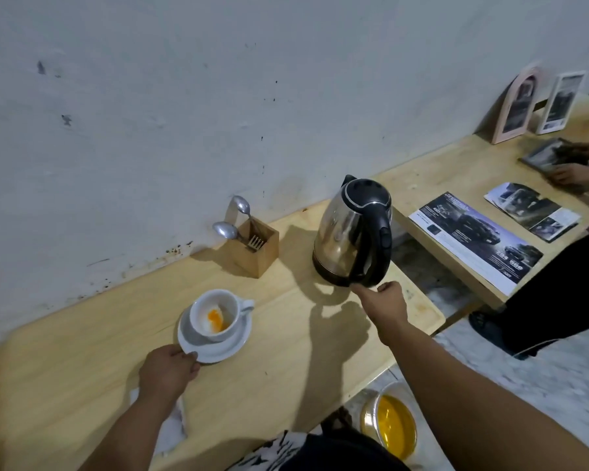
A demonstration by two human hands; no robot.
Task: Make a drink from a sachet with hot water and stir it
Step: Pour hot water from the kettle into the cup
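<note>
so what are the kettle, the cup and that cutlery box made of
Kettle: looks like polished stainless steel, since its body mirrors the surroundings; the lid and handle look like glossy black plastic.
Cup: probably glazed white ceramic, smooth with a soft sheen, matching its saucer.
Cutlery box: unpainted light wood, matte, similar in tone to the table.

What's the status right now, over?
Left hand steadying saucer. Right hand at kettle handle. Cup holds orange powder, no water. Path clear.

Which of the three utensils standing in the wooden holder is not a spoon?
The fork, its tines pointing up at the front of the wooden holder; the two spoons show rounded bowls leaning toward the wall.
</note>
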